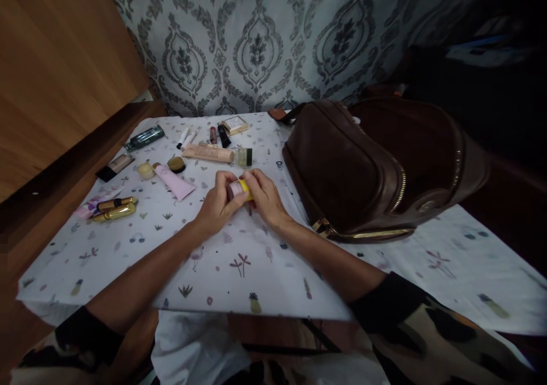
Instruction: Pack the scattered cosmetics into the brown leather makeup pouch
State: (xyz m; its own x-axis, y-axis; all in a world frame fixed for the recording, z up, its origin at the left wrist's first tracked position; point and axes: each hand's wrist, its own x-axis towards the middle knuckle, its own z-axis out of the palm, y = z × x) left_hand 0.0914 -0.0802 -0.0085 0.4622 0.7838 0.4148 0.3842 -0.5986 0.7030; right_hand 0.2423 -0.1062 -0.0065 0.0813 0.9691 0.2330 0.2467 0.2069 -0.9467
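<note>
Between both hands, above the middle of the table, is a small pale container with a yellow band or cap (244,188). My left hand (220,203) is closed round its pale end, which looks brownish at the tip. My right hand (265,196) grips the yellow end, fingertips bent over it. The fingers cover much of the container, so its exact kind is hidden. Just beyond them stand a small jar with a dark green lid (244,157) and a peach tube (209,152). A pink tube (174,181) lies to the left of my left hand.
A brown leather backpack (342,163) with gold zips lies on the right of the patterned tablecloth (171,265). Gold lipstick-like tubes (114,209), a dark green bottle (145,138) and a glittery compact (235,125) lie on the left and back. A wooden panel (64,72) borders the left.
</note>
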